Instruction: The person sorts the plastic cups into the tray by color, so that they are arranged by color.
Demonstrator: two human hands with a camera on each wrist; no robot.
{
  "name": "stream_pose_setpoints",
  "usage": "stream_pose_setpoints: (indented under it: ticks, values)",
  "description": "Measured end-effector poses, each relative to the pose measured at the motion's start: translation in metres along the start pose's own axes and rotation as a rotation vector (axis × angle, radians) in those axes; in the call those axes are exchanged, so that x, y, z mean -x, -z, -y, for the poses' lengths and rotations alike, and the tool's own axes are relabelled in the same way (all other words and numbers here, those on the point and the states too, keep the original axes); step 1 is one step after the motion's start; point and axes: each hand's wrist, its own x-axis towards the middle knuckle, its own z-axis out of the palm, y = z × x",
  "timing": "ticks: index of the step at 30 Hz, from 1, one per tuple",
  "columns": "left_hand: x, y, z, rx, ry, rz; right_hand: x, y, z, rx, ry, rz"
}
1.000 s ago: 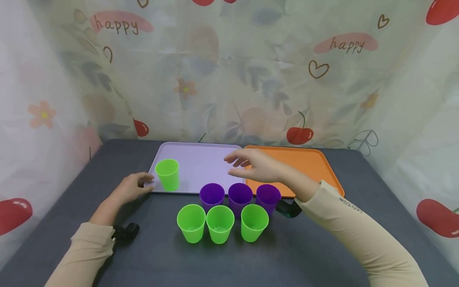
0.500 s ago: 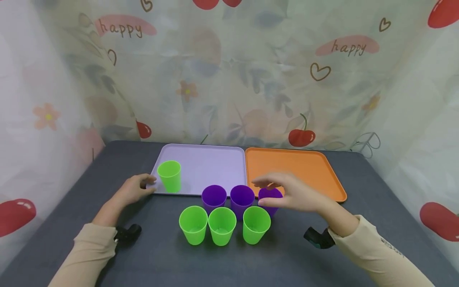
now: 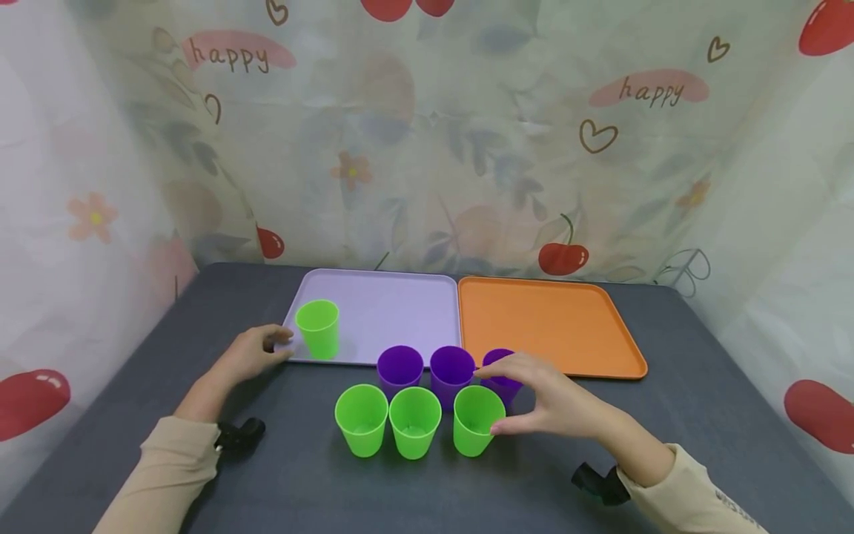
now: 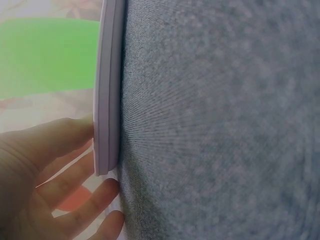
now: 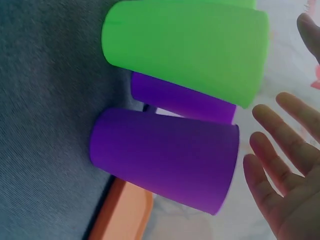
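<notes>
My right hand, fingers spread, hovers by the rightmost green cup of the front row. In the head view its thumb overlaps that cup's rim, and its fingers partly cover the rightmost purple cup. The right wrist view shows a gap between the fingers and the rims of the green and purple cups. My left hand touches the left front corner of the lavender tray with relaxed fingers. Upright on that tray, near the left hand, stands a single green cup.
An orange tray lies right beside the lavender one. Two more purple cups, the left and the middle, stand before the trays. In front of them are a left green cup and a middle green cup. A patterned curtain hangs behind.
From over the lavender tray, my right hand has come back toward the front and to the right, down to the rightmost cups. The left hand stays at the tray's corner.
</notes>
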Motion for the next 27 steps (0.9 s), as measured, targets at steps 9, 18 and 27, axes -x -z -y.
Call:
stream_pose_setpoints:
  ticks: [9,18,27]
  values:
    - [-0.001,-0.001,0.001,0.000,0.017,0.007,0.004,-0.012,0.003,0.040,-0.012,-0.009]
    - [-0.001,-0.002,0.003,0.002,0.023,0.005,0.006,-0.016,0.002,0.073,-0.049,-0.010]
    - [-0.001,-0.001,0.002,-0.007,0.047,0.022,0.006,-0.019,-0.001,0.060,-0.036,-0.034]
